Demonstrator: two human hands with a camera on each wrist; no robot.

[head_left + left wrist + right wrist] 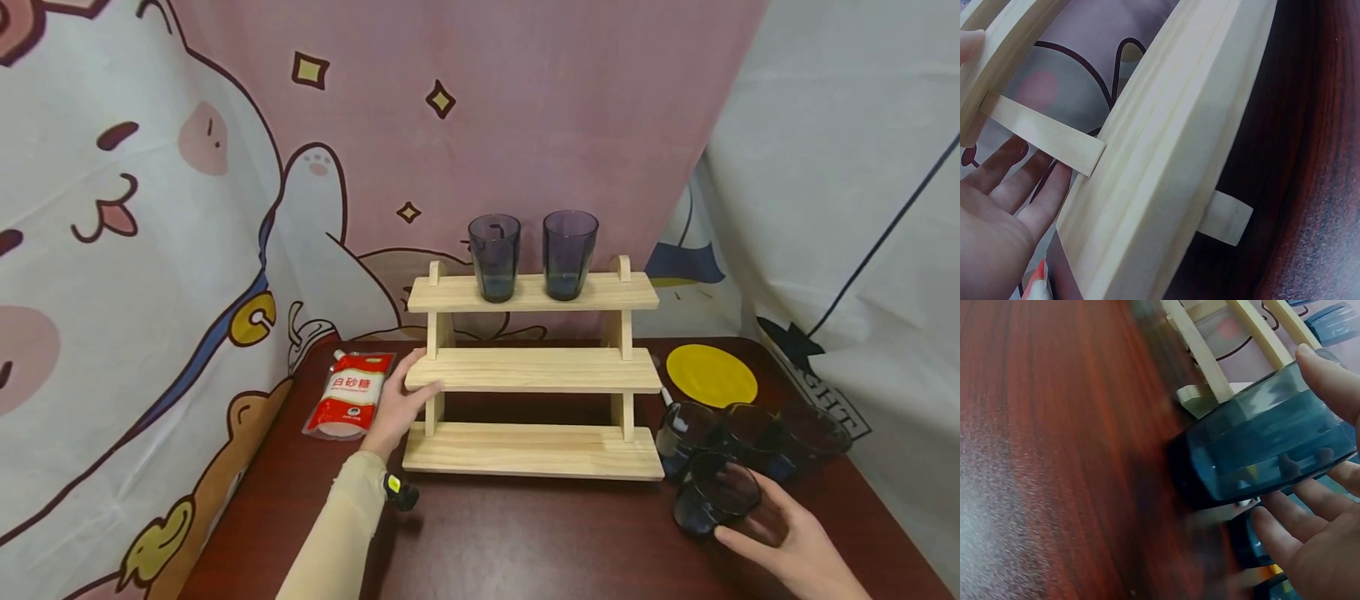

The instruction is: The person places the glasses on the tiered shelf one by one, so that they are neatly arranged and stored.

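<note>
A three-tier wooden display shelf (532,371) stands on the table, its left end gripped by my left hand (402,404). The thumb lies on the middle board's front while the fingers reach behind, as the left wrist view shows (1007,206). At the lower right, my right hand (802,542) grips a dark blue drinking glass (712,504) between thumb and fingers. That glass (1260,437) appears tilted in the right wrist view, its base close to the tabletop. Two similar glasses, a left one (495,258) and a right one (570,254), stand upright on the top tier.
Several dark glasses (813,437) cluster just beyond my right hand. Behind them lies a yellow plate (712,375). A red and white sugar bag (350,393) lies left of the shelf. Printed cloth (585,108) hangs behind the dark red table (525,542).
</note>
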